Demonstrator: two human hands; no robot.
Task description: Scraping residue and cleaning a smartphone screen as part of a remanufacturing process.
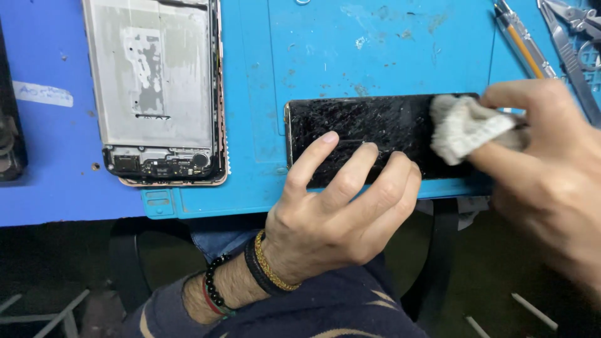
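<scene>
A black phone screen panel (363,128), smeared and scratched, lies flat near the front edge of a light-blue work mat (263,112). My left hand (341,206) rests on its near side, three fingertips pressing down on the glass. My right hand (551,156) pinches a small wad of whitish cloth (463,128) and presses it onto the panel's right end. Beads and a gold chain circle my left wrist.
An opened phone frame (156,94) with bare metal plate and circuit parts lies at the left. Tweezers (570,44) and a pen-like tool (523,40) sit at the top right. A dark object (9,138) stands at the far left. The blue bench edge (62,213) runs below.
</scene>
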